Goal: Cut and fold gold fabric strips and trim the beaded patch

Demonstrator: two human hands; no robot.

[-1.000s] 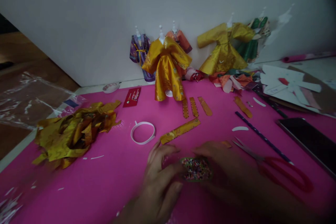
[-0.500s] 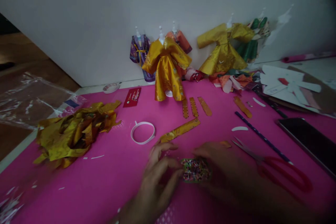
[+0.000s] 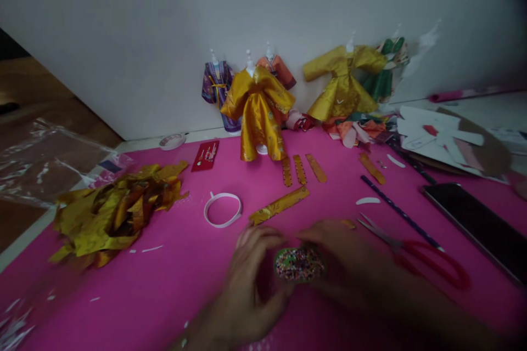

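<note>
Between my hands is a small oval case (image 3: 300,265), its top crowded with tiny multicoloured beads or pin heads over green; I cannot tell which. My left hand (image 3: 255,274) curves around its left end, thumb and fingers apart. My right hand (image 3: 343,258), dark and blurred, closes on its right end, the fingertips partly hidden. A gold patterned fabric strip (image 3: 280,205) lies just beyond my left fingers. Red-handled scissors (image 3: 397,242) rest beside my right hand, with a dark blue pencil-like stick (image 3: 399,211) behind them.
A white ring-shaped band (image 3: 223,210) and a heap of gold fabric scraps (image 3: 111,214) lie left on the pink mat (image 3: 164,296). Small dress forms wear a gold robe (image 3: 261,112) and other garments along the wall. A phone (image 3: 473,225) and paper pieces (image 3: 444,134) lie right.
My left thumb and fingers have spread from a pinch at the case's left edge. The case has turned slightly and shows more of its rounded outline. The view has shifted a little.
</note>
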